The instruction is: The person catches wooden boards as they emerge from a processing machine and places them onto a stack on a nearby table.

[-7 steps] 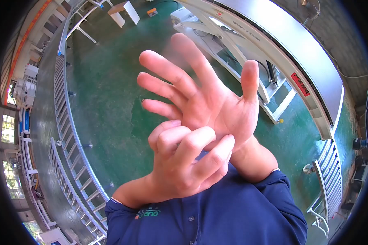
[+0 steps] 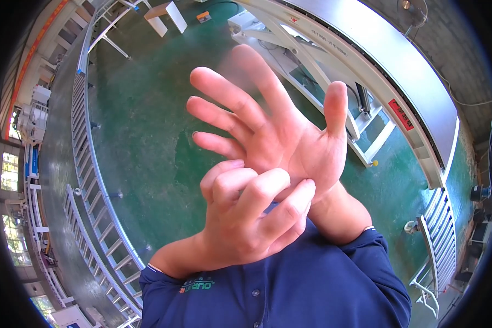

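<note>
My right hand [image 2: 290,136] is raised in the middle with its palm toward me. Its fingers are spread toward the upper left, and the thumb points up at the right. My left hand [image 2: 254,208] overlaps the lower part of that palm, its back toward me. The left fingers are curled, with the index fingertip at the heel of the right palm. Left index finger and thumb lie close together; whatever may be inside the curled fingers is hidden. Behind both forearms is a dark blue shirt [image 2: 322,284].
A large white machine frame with a pale, curved-looking top [image 2: 382,49] stands at the upper right. A long roller conveyor [image 2: 95,191] runs along the left, and another roller section [image 2: 440,235] is at the right. Green floor [image 2: 147,131] lies beneath. An orange object [image 2: 204,17] is at the far side.
Both hands have shifted very slightly to the right, most visibly at the right fingertips. Their poses and contact look the same.
</note>
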Tool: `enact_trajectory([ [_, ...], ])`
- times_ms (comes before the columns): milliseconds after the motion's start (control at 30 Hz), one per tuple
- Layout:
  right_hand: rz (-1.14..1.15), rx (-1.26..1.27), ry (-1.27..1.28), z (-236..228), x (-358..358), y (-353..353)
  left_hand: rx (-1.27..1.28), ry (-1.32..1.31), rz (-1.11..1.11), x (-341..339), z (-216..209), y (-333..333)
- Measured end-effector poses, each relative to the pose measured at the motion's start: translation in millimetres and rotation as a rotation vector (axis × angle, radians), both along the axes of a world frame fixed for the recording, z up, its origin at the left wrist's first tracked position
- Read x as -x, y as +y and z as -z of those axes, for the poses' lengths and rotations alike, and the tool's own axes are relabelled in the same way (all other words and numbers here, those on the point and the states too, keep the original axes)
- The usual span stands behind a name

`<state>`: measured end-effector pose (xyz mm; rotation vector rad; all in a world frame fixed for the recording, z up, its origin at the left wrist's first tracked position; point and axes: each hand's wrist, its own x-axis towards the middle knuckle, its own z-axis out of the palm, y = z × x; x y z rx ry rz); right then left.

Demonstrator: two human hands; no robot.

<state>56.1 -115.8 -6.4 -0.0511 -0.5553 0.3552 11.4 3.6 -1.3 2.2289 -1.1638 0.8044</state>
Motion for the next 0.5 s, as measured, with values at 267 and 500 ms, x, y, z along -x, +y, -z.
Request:
enact_trajectory([
  [267,0.070,0.096,0.068,-6.0,1.0,14.6,0.026,0.047,0.028,-5.0,-7.8,15.4],
  [500,0.167,0.157,0.106,4.9,-9.7,47.4,0.126,0.142,0.020,-12.2,4.9,47.4],
])
